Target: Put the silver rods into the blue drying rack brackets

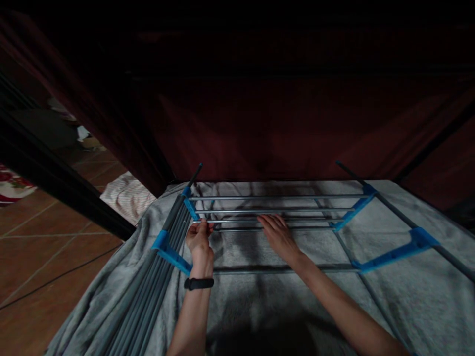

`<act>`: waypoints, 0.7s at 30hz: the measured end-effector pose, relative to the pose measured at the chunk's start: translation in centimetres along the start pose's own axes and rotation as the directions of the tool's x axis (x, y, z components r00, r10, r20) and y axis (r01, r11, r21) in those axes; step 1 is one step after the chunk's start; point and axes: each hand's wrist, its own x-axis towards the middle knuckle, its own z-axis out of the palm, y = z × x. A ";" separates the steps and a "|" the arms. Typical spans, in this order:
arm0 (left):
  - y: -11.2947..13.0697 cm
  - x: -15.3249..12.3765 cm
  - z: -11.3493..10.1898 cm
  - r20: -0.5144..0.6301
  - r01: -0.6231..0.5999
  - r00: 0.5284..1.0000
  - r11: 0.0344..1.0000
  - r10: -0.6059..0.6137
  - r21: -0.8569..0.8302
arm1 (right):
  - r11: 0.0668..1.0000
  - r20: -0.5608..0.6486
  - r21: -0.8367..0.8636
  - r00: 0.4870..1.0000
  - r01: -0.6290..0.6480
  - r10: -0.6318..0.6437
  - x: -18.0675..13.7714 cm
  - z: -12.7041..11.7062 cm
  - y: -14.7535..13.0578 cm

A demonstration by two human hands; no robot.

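Note:
A rack frame of grey metal tubes and blue plastic brackets stands on a grey blanket. My left hand (199, 238), a dark band around its wrist, is closed in a pinch on the left end of a thin metal tube (230, 221), close to the left upper blue bracket (191, 205). Farther along, my right hand (277, 237) rests over the same tube with its fingers stretched out. The tube's right part runs toward the right upper blue bracket (352, 212). My left fingers hide how its left end meets the bracket.
Several loose grey tubes (148, 301) lie side by side at the left on the blanket (252, 311). Lower blue brackets (397, 252) carry a thicker crossbar (282, 269). A dark red panel (260, 128) rises behind. Tiled floor (48, 257) and a striped cloth (128, 198) are leftward.

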 end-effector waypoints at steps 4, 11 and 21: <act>-1.1 0.8 -0.5 0.004 -0.029 1.000 0.998 0.029 0.057 | 0.996 0.143 -0.089 0.990 0.021 -0.008 2.9 0.9 -1.0; -3.4 2.7 -1.5 -0.239 -0.213 0.938 0.962 0.251 0.172 | 0.994 0.233 -0.105 0.972 0.004 0.021 4.0 1.1 -0.7; -2.4 5.4 0.4 0.020 -0.379 0.919 0.870 0.393 0.314 | 0.996 0.238 -0.085 0.971 -0.006 0.026 4.2 0.8 -0.4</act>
